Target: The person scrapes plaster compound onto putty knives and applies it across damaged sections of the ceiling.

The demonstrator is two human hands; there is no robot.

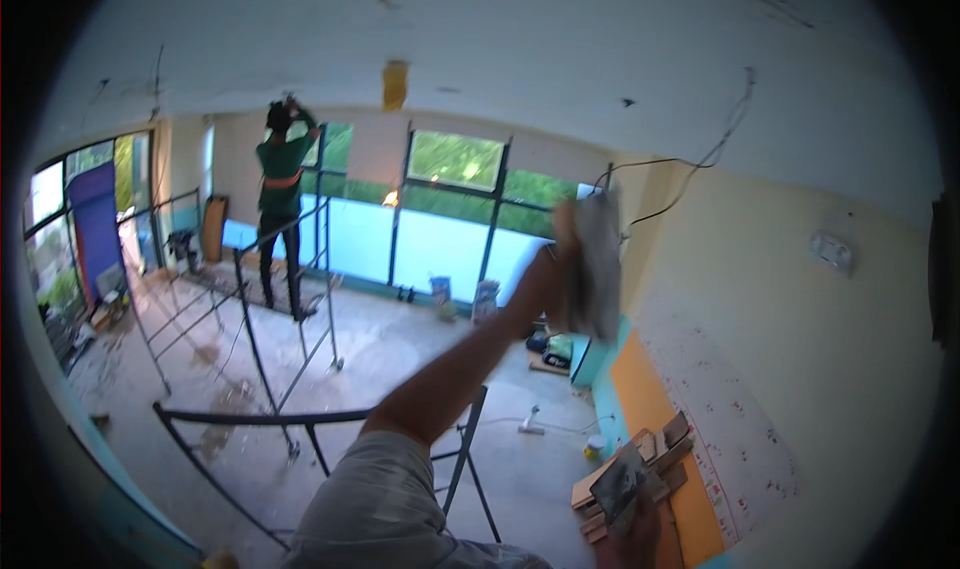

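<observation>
My left arm, in a grey sleeve, reaches up across the middle. My left hand [562,254] is closed around a flat grey plastering trowel [598,274], whose long blade is held nearly upright in front of the wall corner, slightly blurred. Whether the blade touches the wall or ceiling I cannot tell. Low at the right, my right hand [635,537] grips a dark grey, flat rectangular plate [620,481], perhaps a wide scraper; its handle is hidden by my fingers. Behind that plate, brown boards [670,459] are piled by the wall.
Black scaffold rails [265,418] stand just below me. Beyond, a person [280,184] in green stands on another scaffold, arms raised to the ceiling. Loose wires [715,159] hang at the upper right. Bags [441,297] stand by the windows; a cable [570,429] crosses the floor.
</observation>
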